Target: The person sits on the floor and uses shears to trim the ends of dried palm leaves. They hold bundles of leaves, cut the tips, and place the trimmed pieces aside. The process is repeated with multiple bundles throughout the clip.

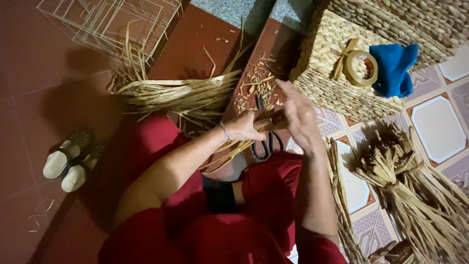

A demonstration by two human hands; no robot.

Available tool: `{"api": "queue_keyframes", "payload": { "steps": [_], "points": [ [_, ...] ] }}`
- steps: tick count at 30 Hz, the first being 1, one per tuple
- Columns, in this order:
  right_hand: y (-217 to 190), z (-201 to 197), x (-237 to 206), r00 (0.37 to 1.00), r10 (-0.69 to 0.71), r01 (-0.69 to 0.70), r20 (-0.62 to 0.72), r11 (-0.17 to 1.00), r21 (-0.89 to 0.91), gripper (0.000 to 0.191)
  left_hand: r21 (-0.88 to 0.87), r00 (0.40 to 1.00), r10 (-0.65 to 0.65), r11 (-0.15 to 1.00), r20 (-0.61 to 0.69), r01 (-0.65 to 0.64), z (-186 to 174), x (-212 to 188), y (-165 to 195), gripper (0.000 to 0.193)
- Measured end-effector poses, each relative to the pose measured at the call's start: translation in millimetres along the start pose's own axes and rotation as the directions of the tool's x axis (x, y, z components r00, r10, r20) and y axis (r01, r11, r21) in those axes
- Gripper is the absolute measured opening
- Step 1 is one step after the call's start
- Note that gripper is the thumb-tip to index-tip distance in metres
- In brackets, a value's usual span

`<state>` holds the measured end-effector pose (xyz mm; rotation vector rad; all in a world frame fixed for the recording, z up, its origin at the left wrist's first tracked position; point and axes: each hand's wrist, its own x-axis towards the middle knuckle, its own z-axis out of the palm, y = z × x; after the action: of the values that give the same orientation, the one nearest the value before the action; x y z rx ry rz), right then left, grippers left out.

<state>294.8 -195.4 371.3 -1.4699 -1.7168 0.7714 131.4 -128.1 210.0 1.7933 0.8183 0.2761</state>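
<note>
Left hand (243, 128) is wrapped tight around a bunch of dried straw strips (229, 149), right hand (299, 115) sits over it, fingers loosely open, scissors (266, 142) lying just underneath.

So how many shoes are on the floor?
2. Both white shoes lie side by side on the red floor to the person's left: one shoe farther left, the other shoe just beside it. More may be hidden out of view.
</note>
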Motion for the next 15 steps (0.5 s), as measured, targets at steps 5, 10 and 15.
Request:
{"api": "queue_keyframes", "payload": {
  "steps": [5,10,15],
  "points": [
    [12.1,15.1,1.6,0.989,0.080,-0.090,0.122,0.992,0.085,0.090,-0.169,0.942,0.328,0.927,-0.069,-0.336,0.4,-3.7,21.4,0.065],
    [25.2,1.8,-8.2,0.986,0.009,0.084,-0.169,0.840,0.536,0.104,-0.103,0.964,-0.250,0.965,-0.090,0.241,-54.9,1.4,65.9,0.091],
    [33.9,24.0,-2.8,0.967,-0.205,0.249,-0.151,0.885,0.393,0.122,-0.281,0.959,0.193,0.928,-0.206,-0.247,-83.0,22.7,149.1,0.078]
  ]
}}
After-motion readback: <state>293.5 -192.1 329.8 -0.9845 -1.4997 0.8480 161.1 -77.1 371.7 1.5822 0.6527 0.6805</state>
